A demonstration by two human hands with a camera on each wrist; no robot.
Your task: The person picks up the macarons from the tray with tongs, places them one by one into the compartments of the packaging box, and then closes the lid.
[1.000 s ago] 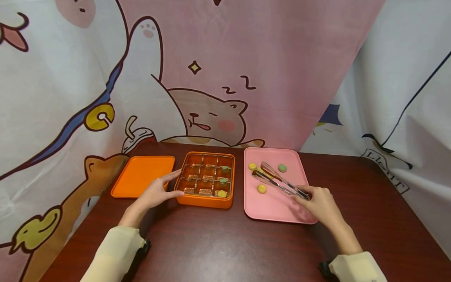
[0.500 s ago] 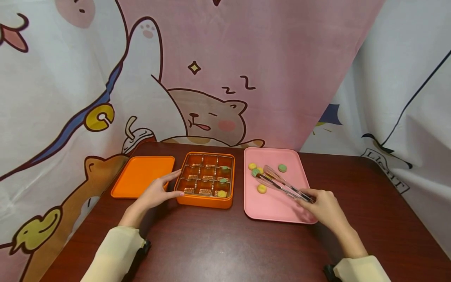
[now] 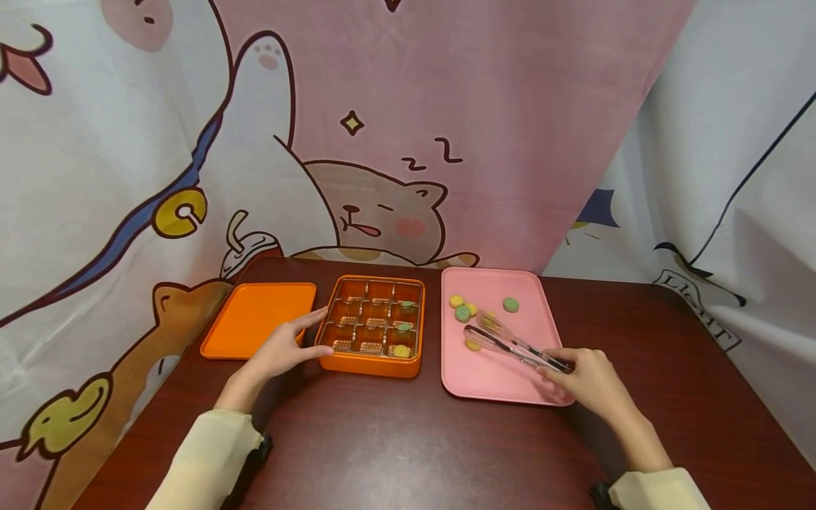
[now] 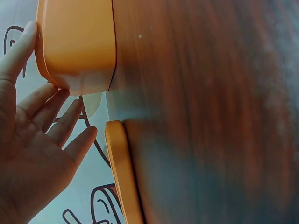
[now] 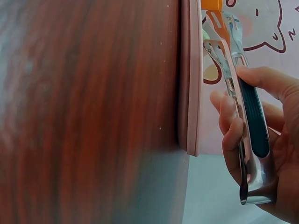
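My right hand (image 3: 596, 386) grips metal tongs (image 5: 256, 126) with dark handle insets, held over the pink tray (image 3: 491, 379). The tongs' arms are spread, and a yellow macaron (image 3: 489, 320) shows between or behind their tips; I cannot tell if they touch it. Another yellow macaron (image 3: 473, 345) is partly covered by the lower arm. My left hand (image 3: 277, 348) rests its thumb and index finger against the left side and near corner of the orange box (image 3: 370, 365), fingers fairly straight. In the box's right column lie a yellow macaron (image 3: 401, 350) and two green pieces (image 3: 404, 326).
An orange lid (image 3: 261, 319) lies left of the box. On the tray are also green macarons (image 3: 511, 304) and yellow macarons (image 3: 456, 301). A clear divided insert (image 3: 375, 312) fills the box. A printed curtain (image 3: 510, 142) hangs behind the brown table (image 3: 382, 453).
My right hand and the tongs have shifted right and slightly nearer. A green macaron at the tray's left, hidden behind the tips before, now shows. My left hand stays put.
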